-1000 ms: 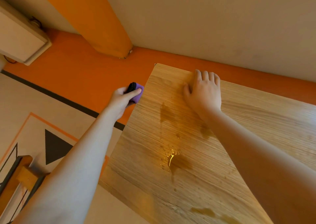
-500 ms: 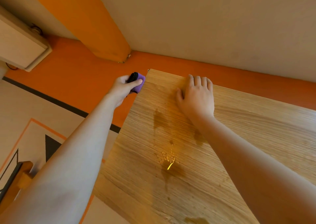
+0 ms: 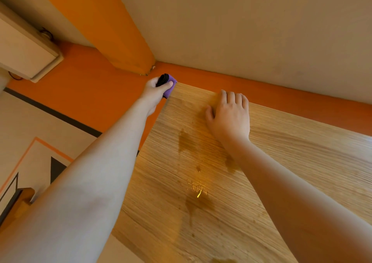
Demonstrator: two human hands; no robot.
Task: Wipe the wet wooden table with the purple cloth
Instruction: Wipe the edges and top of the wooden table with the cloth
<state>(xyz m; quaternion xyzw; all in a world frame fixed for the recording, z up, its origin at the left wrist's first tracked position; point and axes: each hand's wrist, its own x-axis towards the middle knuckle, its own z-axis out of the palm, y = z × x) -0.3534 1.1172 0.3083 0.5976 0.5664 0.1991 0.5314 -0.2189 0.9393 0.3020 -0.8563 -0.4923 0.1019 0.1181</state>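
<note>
Purple cloth (image 3: 170,86), bunched, gripped tight in left hand (image 3: 155,93) at table (image 3: 302,152) far-left corner. Right hand (image 3: 229,118) flat, fingers together. Wet patches (image 3: 189,142) on wood.

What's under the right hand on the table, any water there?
The right hand lies flat on the wooden table near its far edge. Whatever is beneath the palm is covered. Wet patches show beside the wrist and nearer the camera; the purple cloth is in the left hand.
</note>
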